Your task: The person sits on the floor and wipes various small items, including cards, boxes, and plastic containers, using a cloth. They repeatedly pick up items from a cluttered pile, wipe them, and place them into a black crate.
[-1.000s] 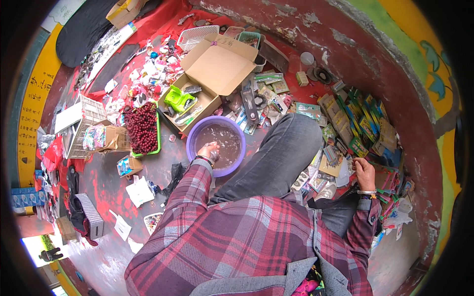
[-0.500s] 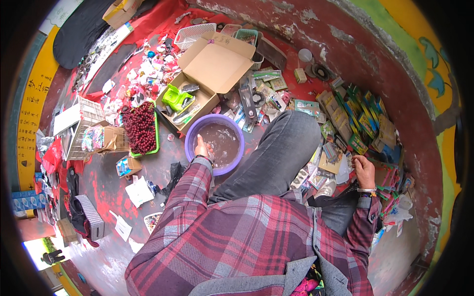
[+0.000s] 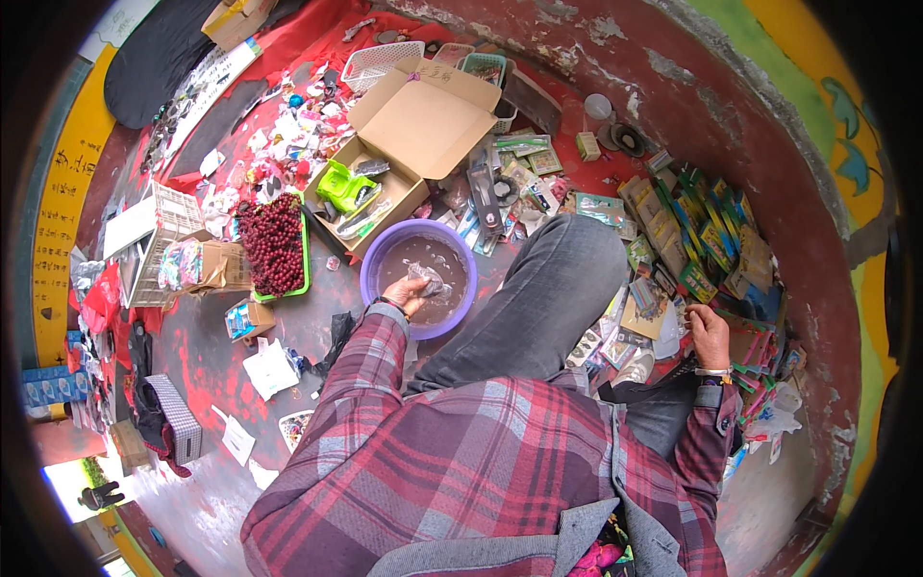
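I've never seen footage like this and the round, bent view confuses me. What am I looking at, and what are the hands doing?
This is one picture from a wide fisheye camera worn on a person's head, looking down, so straight edges curve. No machine is here: the plaid sleeves belong to the person wearing it. Their left hand reaches into a purple basin of murky water and holds a small clear wet packet. Their right hand rests among small packaged goods spread on the red floor. Nearby lie an open cardboard box and a green tray of dark red beads.
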The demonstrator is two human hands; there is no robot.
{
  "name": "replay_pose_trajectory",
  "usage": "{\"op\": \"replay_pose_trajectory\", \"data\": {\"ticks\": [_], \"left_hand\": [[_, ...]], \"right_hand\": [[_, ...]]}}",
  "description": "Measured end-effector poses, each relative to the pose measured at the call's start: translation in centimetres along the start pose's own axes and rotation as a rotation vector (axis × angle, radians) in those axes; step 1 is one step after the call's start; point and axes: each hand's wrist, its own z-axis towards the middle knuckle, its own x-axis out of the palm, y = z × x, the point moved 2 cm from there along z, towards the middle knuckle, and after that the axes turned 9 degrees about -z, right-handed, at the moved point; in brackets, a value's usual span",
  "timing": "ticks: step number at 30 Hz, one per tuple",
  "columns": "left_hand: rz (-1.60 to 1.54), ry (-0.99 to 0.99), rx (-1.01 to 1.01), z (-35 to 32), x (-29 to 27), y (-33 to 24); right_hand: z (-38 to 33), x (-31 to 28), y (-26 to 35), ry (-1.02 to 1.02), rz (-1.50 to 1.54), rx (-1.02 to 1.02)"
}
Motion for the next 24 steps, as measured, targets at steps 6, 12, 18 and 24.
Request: {"op": "replay_pose_trajectory", "data": {"ticks": [6, 12, 18, 24], "left_hand": [[-0.179, -0.151, 0.024, -1.1, 2.9, -0.7], [-0.402, 0.041, 0.010, -2.6, 5.6, -1.0], [-0.332, 0.255, -0.058, -1.5, 4.7, -0.8], [-0.162, -0.212, 0.087, -0.7, 4.9, -0.3]], "right_hand": [[-0.1, -0.2, 0.3, -0.001, 0.004, 0.010], [0.0, 0.1, 0.0, -0.001, 0.004, 0.015], [-0.1, -0.1, 0.5, -0.013, -0.010, 0.025], [-0.4, -0.4, 0.8, -0.031, -0.003, 0.024]]}}
